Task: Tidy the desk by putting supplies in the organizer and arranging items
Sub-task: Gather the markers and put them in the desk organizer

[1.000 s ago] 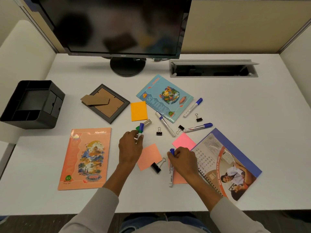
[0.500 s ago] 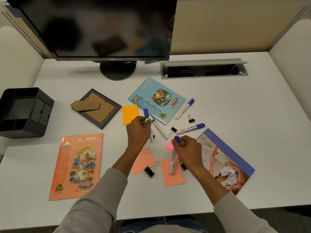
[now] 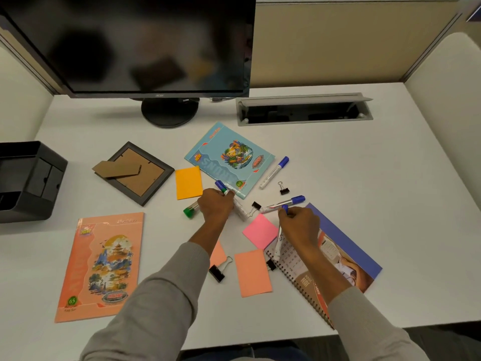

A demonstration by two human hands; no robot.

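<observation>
My left hand (image 3: 216, 207) grips a few markers: a blue cap (image 3: 220, 184) sticks out past the fingers and a green-capped marker (image 3: 188, 212) pokes out to the left. Its fingers lie over a white marker (image 3: 240, 210) on the desk by the blue notebook (image 3: 230, 158). My right hand (image 3: 299, 225) grips a blue-capped marker (image 3: 279, 243) and its fingertips reach a second blue-capped marker (image 3: 283, 203) lying on the desk. A further blue-capped marker (image 3: 274, 171) lies beyond. The black organizer (image 3: 31, 178) stands at the far left, away from both hands.
Binder clips (image 3: 283, 188) (image 3: 218, 270) and sticky notes in orange (image 3: 188, 182), pink (image 3: 260, 230) and salmon (image 3: 252, 272) lie around my hands. A face-down photo frame (image 3: 132, 171), an orange notebook (image 3: 100, 264), a spiral calendar (image 3: 346, 259), the monitor stand (image 3: 169, 112) and a cable slot (image 3: 304, 112) share the desk.
Both hands moved away from me with their markers. The left now covers the white marker by the blue notebook; the right reached the blue-capped marker beside the calendar.
</observation>
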